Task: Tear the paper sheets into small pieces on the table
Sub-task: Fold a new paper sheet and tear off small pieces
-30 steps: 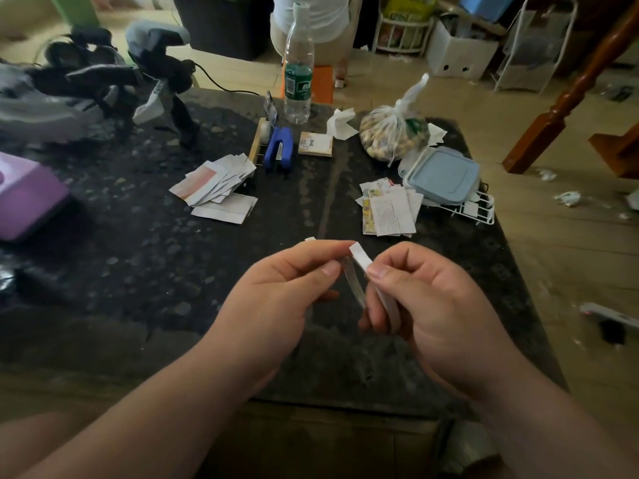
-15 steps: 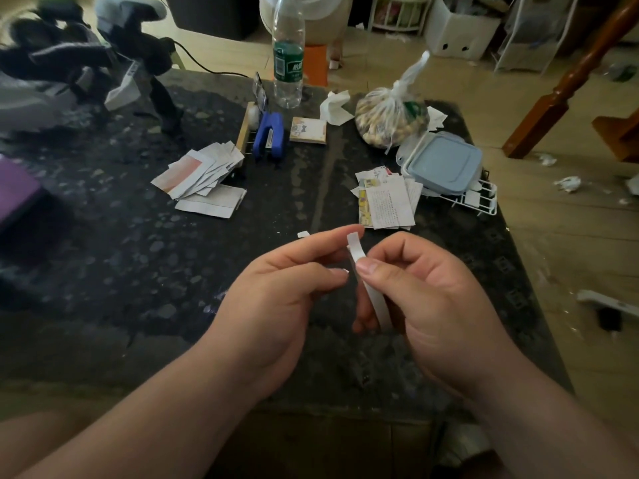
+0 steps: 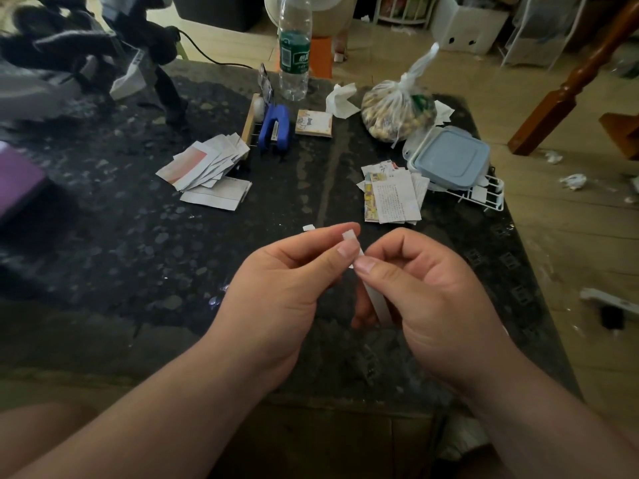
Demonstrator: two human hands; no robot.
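Paper strip [image 3: 376, 304], frame centre: light, limp | left hand [image 3: 276, 295], right hand [image 3: 435, 305] pinch top | grip beside tear.

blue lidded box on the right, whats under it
A white wire rack sticks out from under the blue lidded box at its near right edge. Whatever lies beneath the box's middle is covered by the box itself.

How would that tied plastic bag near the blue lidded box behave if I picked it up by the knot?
The plastic bag would probably sag and swing, since its thin film bulges around many small lumpy pieces. It likely feels hefty for its size, being packed full. Pushed, it would sooner slump than roll.
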